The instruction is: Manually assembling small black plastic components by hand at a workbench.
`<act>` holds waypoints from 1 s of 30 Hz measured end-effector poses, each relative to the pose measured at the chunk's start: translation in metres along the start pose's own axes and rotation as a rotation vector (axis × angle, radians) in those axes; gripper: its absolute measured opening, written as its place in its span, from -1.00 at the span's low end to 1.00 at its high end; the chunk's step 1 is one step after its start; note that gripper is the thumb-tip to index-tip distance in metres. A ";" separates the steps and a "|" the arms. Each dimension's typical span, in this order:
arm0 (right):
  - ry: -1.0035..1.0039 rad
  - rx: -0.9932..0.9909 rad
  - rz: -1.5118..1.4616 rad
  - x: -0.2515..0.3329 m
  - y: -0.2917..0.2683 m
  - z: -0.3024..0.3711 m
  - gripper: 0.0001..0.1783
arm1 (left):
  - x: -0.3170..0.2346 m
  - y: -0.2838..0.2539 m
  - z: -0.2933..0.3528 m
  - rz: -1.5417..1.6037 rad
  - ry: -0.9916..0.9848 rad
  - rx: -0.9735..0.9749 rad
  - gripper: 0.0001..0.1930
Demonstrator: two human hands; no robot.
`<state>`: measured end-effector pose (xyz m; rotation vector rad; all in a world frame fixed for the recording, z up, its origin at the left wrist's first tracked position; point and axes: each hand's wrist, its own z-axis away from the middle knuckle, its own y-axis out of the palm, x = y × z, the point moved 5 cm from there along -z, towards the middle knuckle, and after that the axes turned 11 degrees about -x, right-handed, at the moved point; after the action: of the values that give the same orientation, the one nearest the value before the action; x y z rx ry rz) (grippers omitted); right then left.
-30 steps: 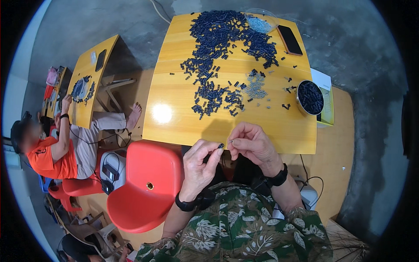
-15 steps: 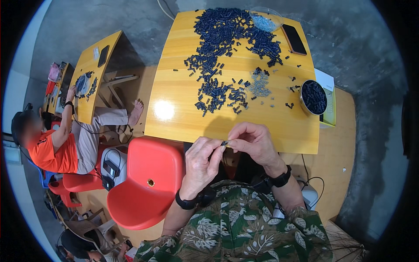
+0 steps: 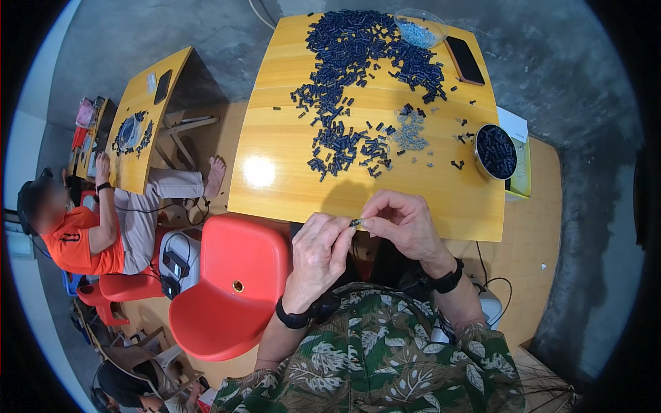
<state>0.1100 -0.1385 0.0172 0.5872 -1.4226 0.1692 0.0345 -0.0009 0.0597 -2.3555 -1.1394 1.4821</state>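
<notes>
Now, left hand: this hand (image 3: 318, 255) pinches one small black piece (image 3: 354, 222) between thumb and forefinger, just as a second ago.
Piece: at the near edge of the table (image 3: 441, 199), between the two hands' fingertips.
Right hand: it (image 3: 403, 227) has closed the gap seen a second ago; thumb and forefinger now pinch at the piece's right end. What else they grip there is too small to tell.
Black heap: the loose heap (image 3: 348, 41) runs from the table's far edge toward its middle, unchanged.
Screws: a small grey scatter of screws (image 3: 410, 132) lies right of the table's middle, unchanged.
Metal bowl: the bowl (image 3: 480, 167), full of black pieces, is by the table's right edge.
Clear bowl: the bowl (image 3: 413, 15) with pale bits sits at the table's far edge; the phone (image 3: 465, 60) lies at the far right corner.
Chair: the red chair (image 3: 220, 303) stands just off the table's near left corner.
Co-worker: the person in orange (image 3: 86, 237), well left of the table, has drawn a hand back since half a second ago.
</notes>
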 end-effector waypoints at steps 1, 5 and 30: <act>0.002 0.004 0.014 0.000 0.000 0.000 -0.91 | 0.000 0.000 0.000 0.002 -0.002 0.002 -0.89; 0.025 -0.004 -0.005 0.001 0.000 0.000 -0.91 | -0.001 -0.001 -0.001 -0.026 0.034 -0.001 -0.88; 0.334 0.142 -0.349 -0.014 -0.004 -0.007 -0.90 | -0.007 0.004 -0.002 -0.040 0.185 0.050 -0.82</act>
<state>0.1156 -0.1357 0.0025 0.8722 -0.9740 0.0848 0.0364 -0.0084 0.0636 -2.3634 -1.0840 1.2344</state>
